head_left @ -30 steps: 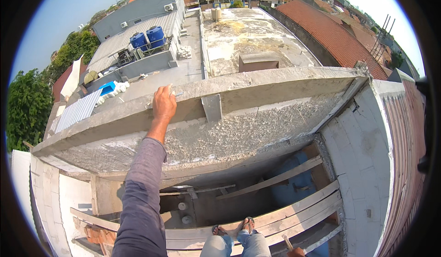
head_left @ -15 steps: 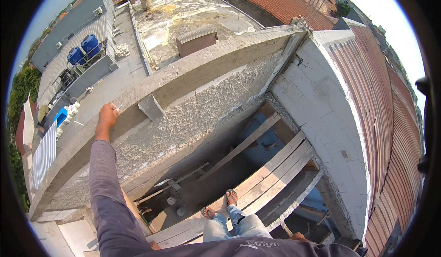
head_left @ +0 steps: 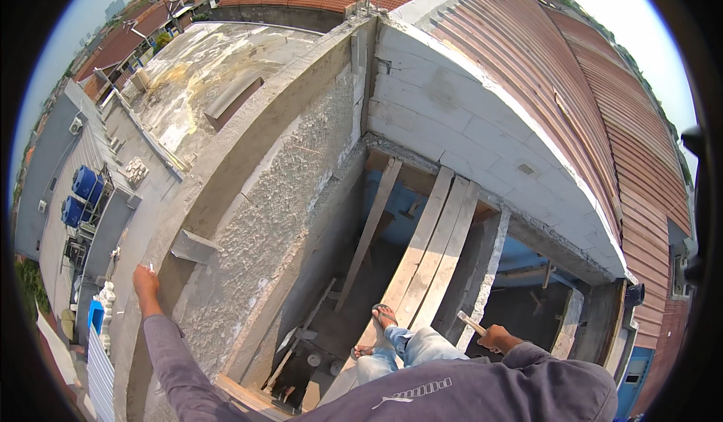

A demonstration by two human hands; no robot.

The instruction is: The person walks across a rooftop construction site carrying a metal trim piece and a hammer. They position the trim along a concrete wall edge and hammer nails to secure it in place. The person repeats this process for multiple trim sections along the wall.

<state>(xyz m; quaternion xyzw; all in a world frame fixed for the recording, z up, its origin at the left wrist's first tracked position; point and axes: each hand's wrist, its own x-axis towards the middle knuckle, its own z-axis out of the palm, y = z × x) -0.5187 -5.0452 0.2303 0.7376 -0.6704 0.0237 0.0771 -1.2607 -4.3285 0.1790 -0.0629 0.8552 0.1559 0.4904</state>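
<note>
Left hand: your left hand (head_left: 146,281) rests flat on top of the concrete wall (head_left: 248,173), fingers together, gripping nothing; a small pale object by the fingertips is too small to identify.
Right hand: your right hand (head_left: 495,337) is closed around a wooden handle (head_left: 472,322), low beside your knee; the tool's head is hidden.
Footing: your sandalled feet (head_left: 376,330) stand on the wooden planks (head_left: 433,245) spanning the gap between the rough wall and the block wall (head_left: 482,139).
Wall state: the inner face is coarse and ungraded from top to bottom; no smooth finished patch shows.
Progress, judged: surface work looks barely begun; nearly the whole face remains.
Below: small round containers (head_left: 324,363) sit on the floor under the planks.
</note>
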